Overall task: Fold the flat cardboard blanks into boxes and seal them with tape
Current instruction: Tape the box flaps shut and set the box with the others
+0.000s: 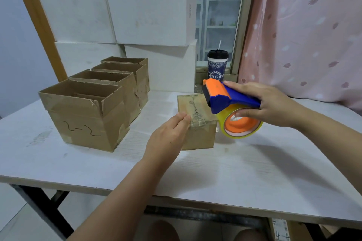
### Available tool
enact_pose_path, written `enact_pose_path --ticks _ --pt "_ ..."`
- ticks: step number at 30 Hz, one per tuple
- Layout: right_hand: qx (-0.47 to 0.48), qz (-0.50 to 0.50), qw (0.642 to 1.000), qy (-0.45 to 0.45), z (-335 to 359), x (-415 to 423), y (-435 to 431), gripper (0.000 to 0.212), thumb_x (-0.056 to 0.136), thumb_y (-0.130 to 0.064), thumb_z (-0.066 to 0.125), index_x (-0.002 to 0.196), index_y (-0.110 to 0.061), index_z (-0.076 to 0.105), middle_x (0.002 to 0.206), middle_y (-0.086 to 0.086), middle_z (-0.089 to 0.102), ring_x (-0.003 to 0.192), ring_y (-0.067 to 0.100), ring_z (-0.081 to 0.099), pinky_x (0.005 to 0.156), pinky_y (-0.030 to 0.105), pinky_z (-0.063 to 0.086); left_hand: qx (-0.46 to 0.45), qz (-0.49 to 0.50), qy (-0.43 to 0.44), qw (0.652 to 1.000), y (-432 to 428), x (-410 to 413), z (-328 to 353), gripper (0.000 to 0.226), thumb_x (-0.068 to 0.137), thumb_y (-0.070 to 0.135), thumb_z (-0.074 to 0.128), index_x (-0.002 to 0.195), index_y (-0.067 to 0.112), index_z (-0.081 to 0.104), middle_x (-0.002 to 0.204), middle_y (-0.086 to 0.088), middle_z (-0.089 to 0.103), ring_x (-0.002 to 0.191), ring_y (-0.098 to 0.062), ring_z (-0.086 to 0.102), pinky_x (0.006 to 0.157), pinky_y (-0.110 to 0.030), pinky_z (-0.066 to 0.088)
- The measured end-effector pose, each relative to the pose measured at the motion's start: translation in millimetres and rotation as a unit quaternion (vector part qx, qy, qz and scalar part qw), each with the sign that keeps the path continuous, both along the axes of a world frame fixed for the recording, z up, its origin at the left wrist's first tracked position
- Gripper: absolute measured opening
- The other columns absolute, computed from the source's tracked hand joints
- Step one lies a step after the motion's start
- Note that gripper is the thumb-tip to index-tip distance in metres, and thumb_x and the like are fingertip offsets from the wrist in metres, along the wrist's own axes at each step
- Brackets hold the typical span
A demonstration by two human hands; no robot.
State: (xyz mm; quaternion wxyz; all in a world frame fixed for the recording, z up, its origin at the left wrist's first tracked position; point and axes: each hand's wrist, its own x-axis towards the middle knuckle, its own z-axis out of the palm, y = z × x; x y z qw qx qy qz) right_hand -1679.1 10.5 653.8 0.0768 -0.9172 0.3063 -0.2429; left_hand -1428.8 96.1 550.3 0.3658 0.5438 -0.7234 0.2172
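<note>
The white table (254, 172) has a broad bare stretch on its near side and out to the right, running to the near edge. On the left stands a row of four open boxes (84, 113), one behind the other, with a strip of bare tabletop between them and the small box (197, 137). Behind them, white cartons (147, 6) are stacked along the far edge. A lidded cup (217, 64) stands by the window, and a pink curtain (313, 35) hangs on the far right.

The small box sits closed around the middle of the table, with wrinkled clear tape (195, 111) running along its top and over the near edge. The left hand (168, 139) lies on the box's near left corner, its fingers straight and together, flat on the tape there.

The right hand (274, 103) is clamped around the blue and orange tape dispenser (231, 100), fingers over the handle and thumb at the yellowish tape roll (242, 123). It holds the dispenser at the box's right side, about level with its top. The dispenser's head seems to sit just over the far right corner, though I cannot tell whether it touches the cardboard.
</note>
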Motion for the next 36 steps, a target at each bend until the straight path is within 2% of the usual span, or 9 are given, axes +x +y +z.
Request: enact_pose_path --ticks 4,7,12,16,19,24,29,32,36 --pt "0.026 0.004 1.0 -0.009 -6.6 -1.0 -9.2 0.072 0.072 -0.053 0.062 0.132 -0.063 0.025 0.114 0.003 0.057 0.098 0.018 0.048 0.092 0.028 0.037 -0.008 -0.001 -0.002 1.0 -0.8 -1.5 0.4 0.041 0.072 -0.006 0.076 0.111 -0.001 0.066 0.11 -0.017 0.067 0.094 -0.033 0.068 0.062 -0.043 0.059" --pt "0.043 0.01 0.999 -0.014 -14.9 -2.2 -12.7 0.072 0.07 -0.052 0.063 0.13 -0.067 0.025 0.114 0.002 0.057 0.095 0.011 0.046 0.089 0.015 0.034 -0.007 0.013 -0.001 1.0 -0.2 -2.4 0.3 0.032 0.082 0.008 0.062 0.113 0.001 0.066 0.111 -0.016 0.067 0.096 -0.032 0.068 0.066 -0.041 0.059" --pt "0.092 0.006 0.993 -0.07 -29.8 -3.4 -16.1 0.072 0.068 -0.05 0.066 0.123 -0.076 0.027 0.126 0.007 0.057 0.112 0.025 0.049 0.099 0.032 0.037 0.006 0.025 0.019 1.0 3.2 -6.0 2.4 0.03 0.083 0.01 0.061 0.112 0.002 0.067 0.11 -0.016 0.067 0.097 -0.03 0.068 0.066 -0.041 0.059" --pt "0.139 0.016 0.985 -0.099 -41.6 -0.8 -23.7 0.078 0.077 -0.03 0.075 0.121 -0.078 0.032 0.122 -0.04 0.051 0.112 -0.009 0.047 0.087 0.002 0.034 0.011 0.018 0.015 1.0 8.2 -10.1 5.8 0.033 0.08 0.005 0.072 0.112 -0.002 0.065 0.109 -0.019 0.066 0.098 -0.032 0.067 0.063 -0.043 0.059" --pt "0.166 0.017 0.98 -0.11 -47.2 1.1 -26.6 0.082 0.081 -0.017 0.075 0.125 -0.073 0.035 0.121 -0.046 0.047 0.112 -0.018 0.045 0.085 -0.002 0.032 0.059 0.004 0.036 0.998 13.2 -16.1 11.7 0.058 0.074 0.014 0.079 0.128 0.008 0.057 0.111 -0.016 0.062 0.092 -0.028 0.065 0.06 -0.035 0.058" --pt "0.188 0.007 0.974 -0.123 -44.7 3.1 -23.7 0.079 0.081 -0.019 0.075 0.128 -0.069 0.036 0.123 -0.043 0.049 0.112 -0.015 0.047 0.082 -0.001 0.034 0.122 0.108 0.04 0.986 13.7 -43.4 15.2 0.057 0.078 0.025 0.073 0.132 0.025 0.054 0.123 -0.019 0.047 0.101 -0.029 0.058 0.071 -0.034 0.053" --pt "0.201 -0.001 0.972 -0.125 -43.9 5.9 -19.4 0.081 0.078 -0.022 0.078 0.129 -0.068 0.036 0.12 -0.043 0.05 0.107 -0.012 0.05 0.081 0.002 0.037 0.074 0.123 -0.013 0.99 2.9 -59.7 24.9 0.03 0.066 0.026 0.082 0.085 0.005 0.071 0.112 -0.019 0.065 0.098 -0.036 0.065 0.074 -0.039 0.055" --pt "0.204 -0.007 0.97 -0.128 -43.5 8.1 -15.9 0.082 0.077 -0.025 0.079 0.127 -0.071 0.034 0.119 -0.044 0.048 0.106 -0.013 0.051 0.079 0.001 0.038 0.099 0.142 -0.043 0.984 -0.3 -67.6 25.1 0.036 0.065 0.031 0.082 0.09 0.011 0.068 0.096 -0.009 0.068 0.078 -0.026 0.066 0.067 -0.031 0.053" --pt "0.205 -0.009 0.968 -0.142 -42.7 10.4 -7.9 0.079 0.07 -0.041 0.077 0.127 -0.072 0.032 0.118 -0.045 0.049 0.103 -0.016 0.051 0.078 0.0 0.037 0.071 0.154 -0.061 0.984 -2.0 -67.5 22.5 0.037 0.064 0.026 0.08 0.098 0.015 0.07 0.088 -0.007 0.068 0.072 -0.025 0.064 0.063 -0.031 0.052"
